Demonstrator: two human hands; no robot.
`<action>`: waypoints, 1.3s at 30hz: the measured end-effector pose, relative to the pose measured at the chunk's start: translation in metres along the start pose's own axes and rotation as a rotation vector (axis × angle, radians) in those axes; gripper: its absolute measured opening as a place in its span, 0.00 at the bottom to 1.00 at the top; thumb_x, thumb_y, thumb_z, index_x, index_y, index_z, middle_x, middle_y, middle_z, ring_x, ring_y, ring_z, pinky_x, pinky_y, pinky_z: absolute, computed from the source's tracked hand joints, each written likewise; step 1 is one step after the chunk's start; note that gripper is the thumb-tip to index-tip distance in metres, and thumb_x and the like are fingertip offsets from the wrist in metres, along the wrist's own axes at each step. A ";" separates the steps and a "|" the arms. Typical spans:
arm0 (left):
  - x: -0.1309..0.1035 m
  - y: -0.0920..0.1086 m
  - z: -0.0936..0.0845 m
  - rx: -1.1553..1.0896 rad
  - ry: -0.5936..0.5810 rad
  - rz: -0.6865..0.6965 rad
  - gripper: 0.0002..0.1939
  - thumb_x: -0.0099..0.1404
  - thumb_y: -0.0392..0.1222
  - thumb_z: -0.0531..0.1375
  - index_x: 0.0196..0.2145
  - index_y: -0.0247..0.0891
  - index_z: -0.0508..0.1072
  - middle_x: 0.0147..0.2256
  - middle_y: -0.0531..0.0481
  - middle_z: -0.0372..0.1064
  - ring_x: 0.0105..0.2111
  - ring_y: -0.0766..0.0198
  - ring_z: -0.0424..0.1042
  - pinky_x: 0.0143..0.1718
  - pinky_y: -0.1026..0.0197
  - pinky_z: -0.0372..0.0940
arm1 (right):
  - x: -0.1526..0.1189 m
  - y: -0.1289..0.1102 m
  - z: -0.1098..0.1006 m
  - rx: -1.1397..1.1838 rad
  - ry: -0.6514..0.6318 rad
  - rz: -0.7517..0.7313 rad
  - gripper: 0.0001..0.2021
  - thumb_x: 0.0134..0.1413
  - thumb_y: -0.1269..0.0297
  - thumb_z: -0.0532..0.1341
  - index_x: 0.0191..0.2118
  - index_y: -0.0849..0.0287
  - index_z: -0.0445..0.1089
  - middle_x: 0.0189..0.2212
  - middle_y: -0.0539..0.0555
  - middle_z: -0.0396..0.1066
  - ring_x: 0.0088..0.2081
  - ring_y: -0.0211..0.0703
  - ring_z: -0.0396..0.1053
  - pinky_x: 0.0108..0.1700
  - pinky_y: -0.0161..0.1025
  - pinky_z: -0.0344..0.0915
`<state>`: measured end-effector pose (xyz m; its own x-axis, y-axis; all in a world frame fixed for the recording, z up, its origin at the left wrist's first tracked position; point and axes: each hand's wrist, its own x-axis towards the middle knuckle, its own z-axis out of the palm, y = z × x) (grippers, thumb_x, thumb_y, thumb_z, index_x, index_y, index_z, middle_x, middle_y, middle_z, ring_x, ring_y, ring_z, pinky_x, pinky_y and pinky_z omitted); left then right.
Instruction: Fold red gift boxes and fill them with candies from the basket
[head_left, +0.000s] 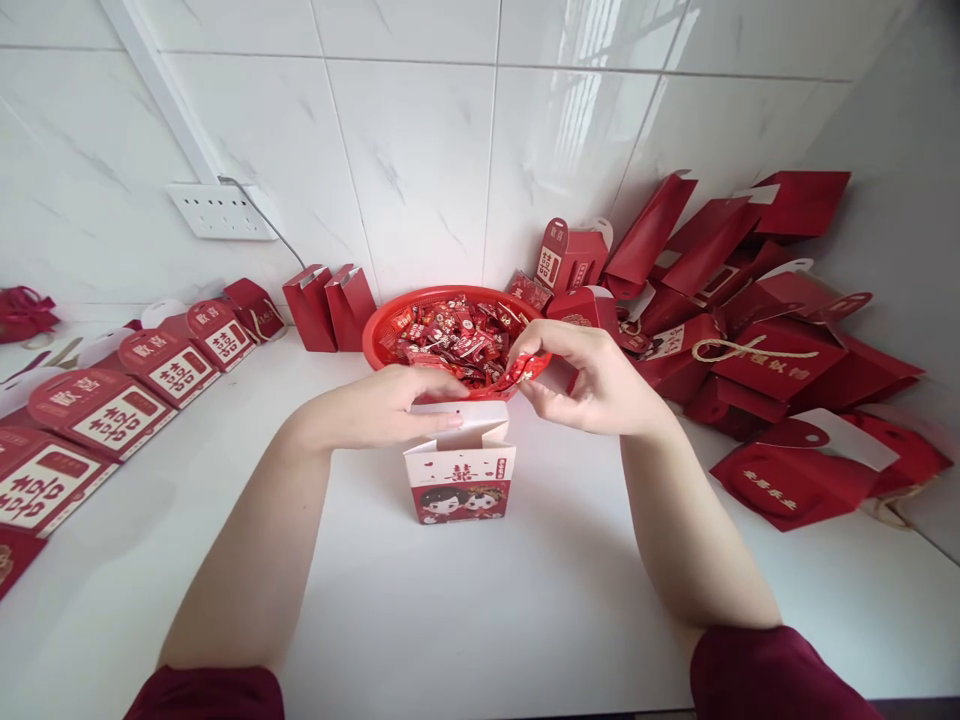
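Two maroon sleeves (202, 695) poke in at the worktop's (465, 620) near edge. The box (463, 492) stands upright mid-worktop, just in front of the basket (371, 340), mouth up, couple print facing the camera, wide side running left-right, pretty much parallel to that edge. Left hand (390, 405) is half open over its rim, thumb and fingers apart, no sweet visible in it. Right hand (525, 378) pinches a red sweet (525, 370), long axis slanting up to the right.
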<state>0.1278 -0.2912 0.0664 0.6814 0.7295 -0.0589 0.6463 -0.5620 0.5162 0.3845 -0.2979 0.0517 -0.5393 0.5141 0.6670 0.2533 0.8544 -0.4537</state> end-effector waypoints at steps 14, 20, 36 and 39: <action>0.001 0.033 0.017 -0.265 0.566 0.214 0.04 0.64 0.39 0.61 0.34 0.37 0.76 0.34 0.50 0.76 0.36 0.64 0.74 0.38 0.63 0.68 | 0.001 -0.007 0.024 0.628 0.019 0.351 0.10 0.57 0.61 0.67 0.34 0.60 0.68 0.29 0.50 0.68 0.31 0.39 0.68 0.36 0.38 0.66; 0.004 0.033 0.017 -0.293 0.605 0.141 0.06 0.63 0.41 0.61 0.33 0.36 0.77 0.32 0.49 0.76 0.35 0.63 0.74 0.37 0.62 0.70 | 0.002 -0.007 0.023 0.592 0.042 0.375 0.09 0.58 0.60 0.66 0.34 0.60 0.69 0.28 0.50 0.68 0.31 0.39 0.68 0.36 0.38 0.66; 0.007 0.038 0.025 -0.131 0.493 0.126 0.07 0.61 0.35 0.55 0.25 0.37 0.63 0.25 0.55 0.59 0.28 0.68 0.59 0.29 0.63 0.55 | 0.002 -0.014 0.036 0.301 0.066 0.348 0.07 0.50 0.74 0.58 0.28 0.57 0.59 0.27 0.47 0.61 0.30 0.38 0.60 0.32 0.37 0.57; 0.009 0.037 0.027 -0.089 0.494 0.143 0.08 0.61 0.34 0.55 0.24 0.37 0.61 0.25 0.55 0.57 0.27 0.68 0.57 0.29 0.63 0.54 | 0.003 -0.015 0.035 0.213 0.071 0.315 0.08 0.49 0.75 0.57 0.27 0.56 0.58 0.26 0.46 0.58 0.29 0.37 0.56 0.32 0.36 0.55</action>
<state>0.1667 -0.3163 0.0622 0.5037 0.7566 0.4169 0.5119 -0.6502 0.5614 0.3508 -0.3123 0.0395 -0.4032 0.7589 0.5113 0.2212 0.6230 -0.7503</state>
